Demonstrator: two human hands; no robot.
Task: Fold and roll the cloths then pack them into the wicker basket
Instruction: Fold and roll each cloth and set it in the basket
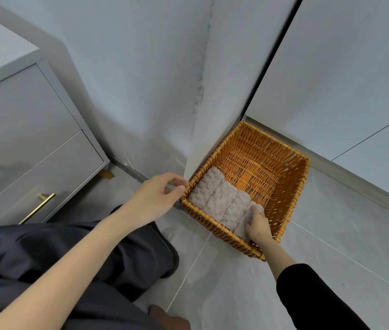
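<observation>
Floor: pale grey tiles (236, 294), walls meeting in a corner.
Basket: orange-brown rectangular wicker basket (291, 186), standing in that corner.
Cloths: grey terry rolls (214, 196), side by side along its near-left wall.
Right hand (259, 227): grips the endmost roll.
Left hand (155, 196): curled at the rim; contact unclear.
Left: grey drawer cabinet (33, 144).

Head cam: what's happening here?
A person is packing rolled grey cloths into the wicker basket on the floor. The right hand holds a fourth roll in place beside three rolls lined along the near wall. The left hand is at the basket's left corner rim; a grip is unclear. The rest of the basket is bare.
</observation>
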